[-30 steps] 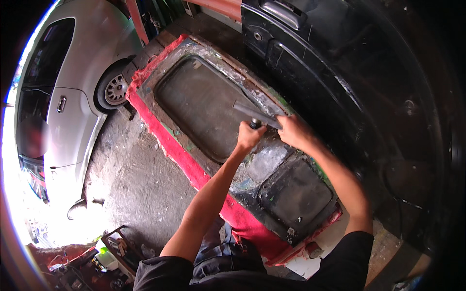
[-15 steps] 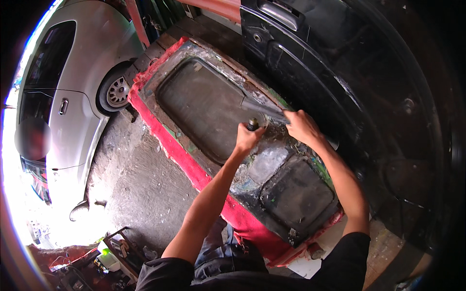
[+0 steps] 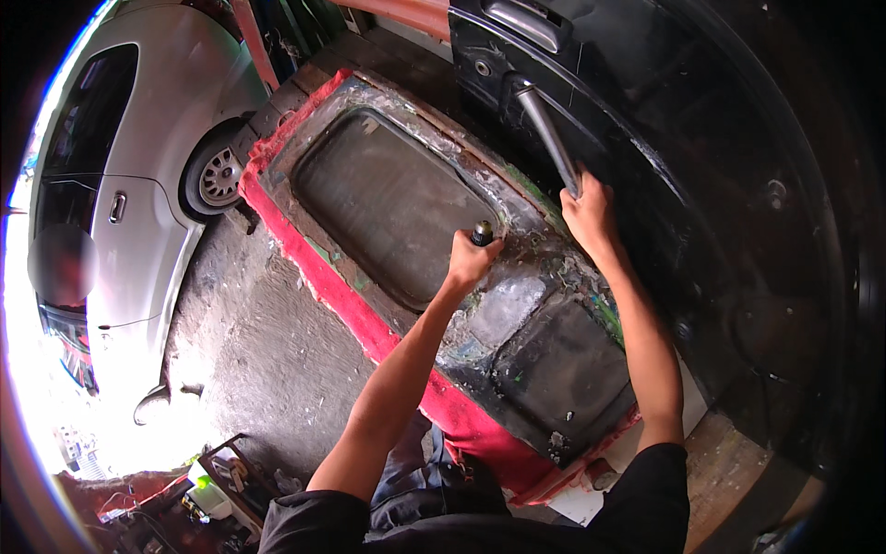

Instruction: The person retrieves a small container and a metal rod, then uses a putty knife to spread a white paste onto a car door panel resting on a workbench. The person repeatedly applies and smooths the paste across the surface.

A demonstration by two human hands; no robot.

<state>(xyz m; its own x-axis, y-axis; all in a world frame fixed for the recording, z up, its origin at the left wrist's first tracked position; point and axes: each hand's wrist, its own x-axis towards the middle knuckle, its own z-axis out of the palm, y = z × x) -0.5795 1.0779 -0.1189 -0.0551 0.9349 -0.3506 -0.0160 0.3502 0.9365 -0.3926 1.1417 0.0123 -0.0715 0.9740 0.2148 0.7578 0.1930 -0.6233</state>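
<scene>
A worn panel (image 3: 508, 312), shaped like a vehicle door, lies before me. It has a large recessed section and a smaller one, with scraped, flaking patches. My left hand (image 3: 471, 259) is closed round an upright dark-handled tool (image 3: 483, 231) with a rounded yellowish end. Its lower part is hidden, so I cannot tell whether it is a chisel or a screwdriver. To the right, my right hand (image 3: 589, 209) grips one end of a grey metal pipe (image 3: 548, 135). The pipe is raised, its free end pointing up and away, apart from the tool.
Red cloth (image 3: 341, 309) runs along the panel's left edge. A large black vehicle panel (image 3: 688, 138) stands close on the right. On the left is a silver car (image 3: 143, 185) beside concrete floor (image 3: 263, 342). Assorted items (image 3: 217, 489) crowd the lower left.
My right hand has swung the pipe up and away from the panel, toward the black panel. My left hand and its tool have stayed almost in place.
</scene>
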